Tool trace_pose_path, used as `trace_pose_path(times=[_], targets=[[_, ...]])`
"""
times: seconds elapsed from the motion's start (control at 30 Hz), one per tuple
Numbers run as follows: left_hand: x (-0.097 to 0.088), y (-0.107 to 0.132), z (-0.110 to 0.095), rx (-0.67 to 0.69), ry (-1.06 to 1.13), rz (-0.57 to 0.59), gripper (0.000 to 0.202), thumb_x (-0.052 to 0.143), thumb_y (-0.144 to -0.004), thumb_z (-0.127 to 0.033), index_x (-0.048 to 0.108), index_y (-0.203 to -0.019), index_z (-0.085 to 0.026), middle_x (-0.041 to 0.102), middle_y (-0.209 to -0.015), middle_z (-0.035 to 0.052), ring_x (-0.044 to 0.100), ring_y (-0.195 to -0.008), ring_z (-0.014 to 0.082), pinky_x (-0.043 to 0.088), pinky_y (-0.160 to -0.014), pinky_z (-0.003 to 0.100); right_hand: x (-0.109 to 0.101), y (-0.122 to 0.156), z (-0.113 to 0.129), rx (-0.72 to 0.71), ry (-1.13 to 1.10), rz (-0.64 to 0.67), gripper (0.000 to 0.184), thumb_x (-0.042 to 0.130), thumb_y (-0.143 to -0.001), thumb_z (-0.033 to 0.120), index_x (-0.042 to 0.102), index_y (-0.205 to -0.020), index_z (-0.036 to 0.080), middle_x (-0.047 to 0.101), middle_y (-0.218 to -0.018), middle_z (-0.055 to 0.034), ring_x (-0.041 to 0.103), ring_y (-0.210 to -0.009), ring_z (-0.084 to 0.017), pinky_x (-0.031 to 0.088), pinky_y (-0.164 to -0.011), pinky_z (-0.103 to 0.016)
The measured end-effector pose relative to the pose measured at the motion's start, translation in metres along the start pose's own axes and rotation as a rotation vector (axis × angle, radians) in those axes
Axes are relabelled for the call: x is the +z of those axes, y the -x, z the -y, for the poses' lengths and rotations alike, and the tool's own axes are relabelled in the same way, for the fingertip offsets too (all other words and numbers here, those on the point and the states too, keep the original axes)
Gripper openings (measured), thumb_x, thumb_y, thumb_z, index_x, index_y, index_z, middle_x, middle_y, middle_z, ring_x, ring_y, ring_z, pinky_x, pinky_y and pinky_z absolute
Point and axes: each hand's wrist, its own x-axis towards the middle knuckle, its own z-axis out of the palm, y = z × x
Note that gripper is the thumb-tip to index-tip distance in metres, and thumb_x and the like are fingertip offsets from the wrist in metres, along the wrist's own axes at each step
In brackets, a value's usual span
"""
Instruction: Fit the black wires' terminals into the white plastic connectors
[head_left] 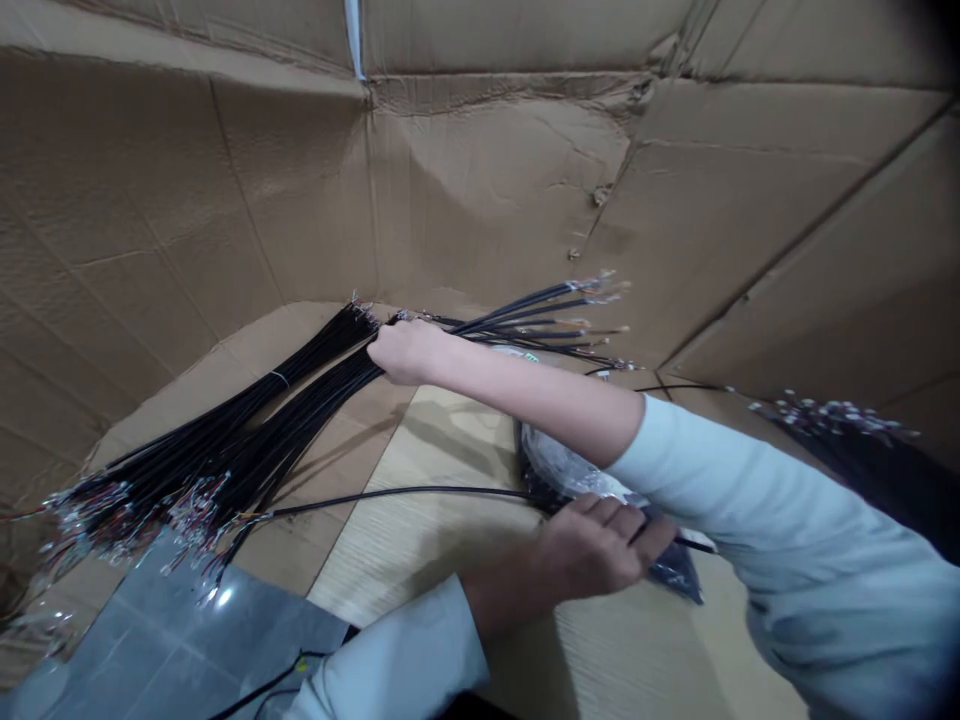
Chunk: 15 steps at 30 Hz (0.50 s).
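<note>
My left hand (600, 545) is closed around a single thin black cable (420, 490). That cable runs left across the wooden surface, and its colored wire end lies near the bundles. My right hand (409, 350) reaches across above the left arm and is closed at the upper end of a bundle of black cables (315, 405); its fingertips are hidden. A second bundle of black cables (281, 375), bound with a white tie, lies alongside to the left. Both bundles end in loose colored wires with small connectors (199, 515) at the lower left.
Cardboard walls (480, 190) close in the work surface (375, 560). More black cables (540, 310) fan out behind my right wrist. A clear plastic bag (559, 455) with dark contents lies under my forearms. Dark cables with white connectors (840, 415) lie at the right.
</note>
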Motion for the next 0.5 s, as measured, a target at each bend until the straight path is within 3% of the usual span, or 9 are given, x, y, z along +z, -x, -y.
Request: trace_pose_path(times=[0.1, 0.27, 0.37, 0.47, 0.5], targets=[[-0.003, 0.001, -0.002, 0.048, -0.001, -0.046, 0.035, 0.028, -0.092, -0.017, 0.047, -0.12, -0.012, 0.054, -0.083, 0.007, 0.053, -0.075, 0.0129, 0.039, -0.062, 0.024, 0.001, 0.023, 0.006, 0.045, -0.106, 0.165, 0.033, 0.043, -0.08, 0.01, 0.061, -0.108, 0.008, 0.062, -0.105, -0.0183, 0.061, -0.095, -0.027, 0.049, -0.073, -0.034], [-0.022, 0.001, -0.016, 0.221, -0.045, 0.05, 0.041, 0.026, -0.093, -0.02, 0.039, -0.13, -0.01, 0.055, -0.096, 0.0109, 0.052, -0.073, 0.0105, 0.034, -0.052, 0.021, 0.018, 0.065, -0.002, 0.095, -0.248, 0.394, 0.035, 0.045, -0.084, 0.028, 0.062, -0.107, 0.007, 0.064, -0.1, -0.0164, 0.061, -0.092, -0.025, 0.047, -0.071, -0.03], [-0.032, 0.0, -0.029, 0.35, -0.046, 0.071, 0.045, 0.024, -0.093, -0.019, 0.033, -0.135, -0.01, 0.057, -0.101, 0.0127, 0.052, -0.071, 0.0092, 0.034, -0.049, 0.019, 0.027, 0.098, -0.005, 0.098, -0.341, 0.521, 0.032, 0.048, -0.082, 0.028, 0.064, -0.101, 0.008, 0.065, -0.095, -0.0131, 0.062, -0.086, -0.021, 0.045, -0.067, -0.025], [-0.033, -0.004, -0.037, 0.449, -0.085, 0.109, 0.045, 0.026, -0.091, -0.017, 0.035, -0.135, -0.012, 0.057, -0.11, 0.0126, 0.055, -0.076, 0.0088, 0.039, -0.053, 0.017, 0.039, 0.12, 0.007, 0.078, -0.409, 0.389, 0.029, 0.045, -0.082, 0.024, 0.064, -0.1, 0.012, 0.065, -0.093, -0.0118, 0.062, -0.085, -0.02, 0.045, -0.068, -0.025], [-0.03, -0.006, -0.037, 0.448, -0.135, 0.141, 0.045, 0.028, -0.091, -0.018, 0.038, -0.134, -0.016, 0.056, -0.116, 0.0103, 0.056, -0.082, 0.0093, 0.042, -0.058, 0.016, 0.045, 0.122, 0.016, 0.119, -0.372, 0.258, 0.031, 0.041, -0.083, 0.02, 0.062, -0.103, 0.013, 0.065, -0.094, -0.0132, 0.062, -0.086, -0.021, 0.045, -0.068, -0.027]])
